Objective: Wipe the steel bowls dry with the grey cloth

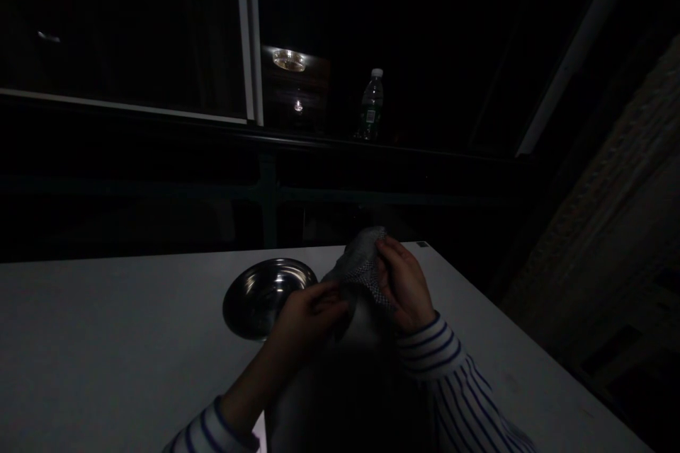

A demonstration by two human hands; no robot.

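Head view: the grey cloth (355,253) is hanging between the person's two hands above the white surface (132,347), and its checkered band (366,276) is facing back toward the wearer. The left hand (307,315) is pinching the near left edge between thumb and fingers; the right hand (405,283) is gripping the right side, with its fingertips sitting higher, close to the cloth's upper corner. Each grip is therefore closing on fabric, though the dim light is hiding exactly how many layers lie between the fingers.

The relation that seems to matter is this: the cloth's visible length is running from the left fingertips up and away to the right ones, so it is slanting across the gap instead of lying level. Most of the grey part is rising beyond the left grip and leftward of the right one. Below the hands, everything is fading into shadow, and where the lower end is falling cannot be told.

The steel bowl (240,308) is resting on the surface just beyond the left hand, which is clearly the nearer of the two; the right hand is standing well apart from it.
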